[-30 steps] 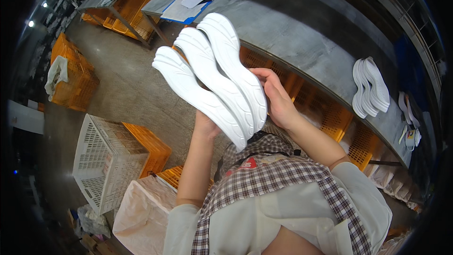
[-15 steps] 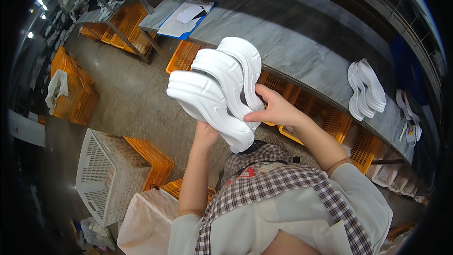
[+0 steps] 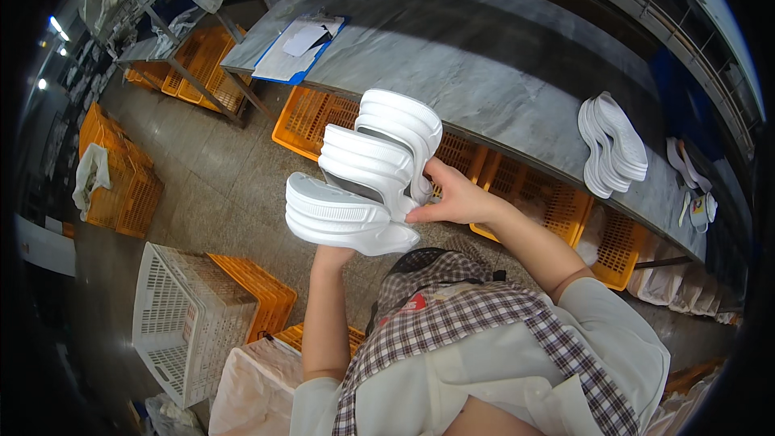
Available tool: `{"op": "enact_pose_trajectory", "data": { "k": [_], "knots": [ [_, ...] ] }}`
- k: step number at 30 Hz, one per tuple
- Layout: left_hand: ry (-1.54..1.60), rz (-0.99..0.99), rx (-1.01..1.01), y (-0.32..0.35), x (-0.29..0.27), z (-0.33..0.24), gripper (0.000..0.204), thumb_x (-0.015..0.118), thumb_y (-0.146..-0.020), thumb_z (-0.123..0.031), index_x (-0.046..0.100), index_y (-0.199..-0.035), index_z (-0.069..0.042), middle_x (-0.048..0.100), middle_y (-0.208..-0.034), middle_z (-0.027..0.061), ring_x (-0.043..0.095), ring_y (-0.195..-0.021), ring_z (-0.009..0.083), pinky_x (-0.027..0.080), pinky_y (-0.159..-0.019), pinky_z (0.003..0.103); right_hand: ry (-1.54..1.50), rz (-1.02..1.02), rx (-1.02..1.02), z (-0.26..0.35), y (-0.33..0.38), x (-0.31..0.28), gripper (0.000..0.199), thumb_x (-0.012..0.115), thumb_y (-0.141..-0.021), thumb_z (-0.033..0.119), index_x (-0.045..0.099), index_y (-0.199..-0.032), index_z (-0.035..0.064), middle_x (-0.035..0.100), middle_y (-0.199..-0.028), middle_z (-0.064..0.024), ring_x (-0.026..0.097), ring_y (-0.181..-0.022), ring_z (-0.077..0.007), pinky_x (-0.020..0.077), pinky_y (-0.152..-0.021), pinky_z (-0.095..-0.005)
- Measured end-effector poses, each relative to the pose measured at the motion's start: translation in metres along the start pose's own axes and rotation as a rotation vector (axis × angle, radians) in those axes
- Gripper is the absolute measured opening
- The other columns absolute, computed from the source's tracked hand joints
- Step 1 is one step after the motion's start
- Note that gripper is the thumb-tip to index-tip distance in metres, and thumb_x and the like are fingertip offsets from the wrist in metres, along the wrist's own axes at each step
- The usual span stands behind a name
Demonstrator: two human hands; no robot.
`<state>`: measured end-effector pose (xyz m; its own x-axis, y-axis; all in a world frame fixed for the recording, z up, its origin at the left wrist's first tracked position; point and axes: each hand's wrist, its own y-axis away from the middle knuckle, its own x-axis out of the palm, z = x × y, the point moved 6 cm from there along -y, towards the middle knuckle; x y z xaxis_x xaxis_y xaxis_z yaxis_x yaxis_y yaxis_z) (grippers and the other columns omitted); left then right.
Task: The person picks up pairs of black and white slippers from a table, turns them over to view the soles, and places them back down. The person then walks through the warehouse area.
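Nearby, orange crates [image 3: 311, 123], clipboard [image 3: 295, 78], held soles [image 3: 365, 158]

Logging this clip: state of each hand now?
Left hand: under the white soles, fingers hidden; closure cannot be told.
Right hand: closed on the white soles.

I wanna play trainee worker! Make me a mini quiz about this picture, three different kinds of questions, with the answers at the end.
1. True or false: the bare right hand rests on the long, grey, marbled table.
2. What lies flat near the table's left end? A) a red round bucket; B) a blue flat clipboard with white papers; C) a green glass lamp.
3. Fill in: the yellow-orange, holed plastic crates sit ____ the table.

Key:
1. False; it touches white, wavy shoe soles.
2. B.
3. Under.
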<state>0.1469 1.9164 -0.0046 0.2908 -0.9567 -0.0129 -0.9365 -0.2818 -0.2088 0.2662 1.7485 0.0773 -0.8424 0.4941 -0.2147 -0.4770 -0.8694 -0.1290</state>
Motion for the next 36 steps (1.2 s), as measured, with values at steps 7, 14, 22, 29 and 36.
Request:
{"op": "enact_pose_trajectory", "data": {
  "k": [7, 14, 22, 29, 36],
  "knots": [
    [-0.034, 0.011, 0.024, 0.005, -0.011, 0.004, 0.054, 0.069, -0.079, -0.013, 0.046, -0.127, -0.003, 0.052, -0.122, 0.009, 0.051, -0.107, 0.0189, 0.044, -0.091, 0.035, 0.024, -0.028, -0.051, -0.003, 0.003, 0.001, 0.077, 0.079, -0.068, 0.027, 0.04, -0.127, -0.0025, 0.051, -0.121, -0.0156, 0.047, -0.115, -0.0231, 0.0373, -0.097, -0.036],
    [0.065, -0.096, 0.042, 0.002, -0.009, -0.008, 0.053, 0.07, -0.078, -0.013, 0.047, -0.126, -0.004, 0.053, -0.121, 0.0086, 0.052, -0.106, 0.0189, 0.044, -0.091, 0.035, 0.101, -0.053, -0.127, 0.0, 0.001, 0.0, 0.082, 0.079, -0.068, 0.024, 0.034, -0.132, 0.0, 0.048, -0.126, -0.0154, 0.044, -0.119, -0.0238, 0.0349, -0.099, -0.0363],
    [-0.121, -0.169, 0.004, 0.006, 0.011, -0.04, 0.044, 0.069, -0.08, -0.015, 0.053, -0.117, 0.001, 0.058, -0.114, 0.0108, 0.055, -0.103, 0.02, 0.044, -0.089, 0.033, -0.154, -0.022, -0.103, -0.012, 0.0, 0.003, 0.085, 0.079, -0.068, 0.023, 0.031, -0.135, -0.0004, 0.042, -0.132, -0.0153, 0.037, -0.126, -0.0229, 0.031, -0.103, -0.0376],
    [-0.077, -0.148, -0.029, -0.002, 0.023, -0.068, 0.04, 0.068, -0.078, -0.013, 0.055, -0.111, 0.004, 0.06, -0.111, 0.0123, 0.056, -0.101, 0.0193, 0.045, -0.085, 0.033, -0.657, 0.006, -0.088, -0.016, 0.007, 0.007, 0.076, 0.072, -0.078, 0.026, 0.03, -0.137, 0.0027, 0.042, -0.134, -0.0096, 0.035, -0.126, -0.0207, 0.0289, -0.105, -0.0371],
    [-0.054, -0.094, -0.078, 0.0, 0.036, -0.081, 0.07, 0.08, -0.066, -0.019, 0.044, -0.121, 0.003, 0.056, -0.111, 0.0114, 0.056, -0.102, 0.0199, 0.047, -0.083, 0.033, -0.99, -0.051, -0.064, -0.01, 0.018, 0.0, 0.055, 0.057, -0.09, 0.027, 0.035, -0.135, 0.0051, 0.046, -0.13, -0.0056, 0.042, -0.121, -0.0173, 0.0319, -0.102, -0.0366]
  ]
}}
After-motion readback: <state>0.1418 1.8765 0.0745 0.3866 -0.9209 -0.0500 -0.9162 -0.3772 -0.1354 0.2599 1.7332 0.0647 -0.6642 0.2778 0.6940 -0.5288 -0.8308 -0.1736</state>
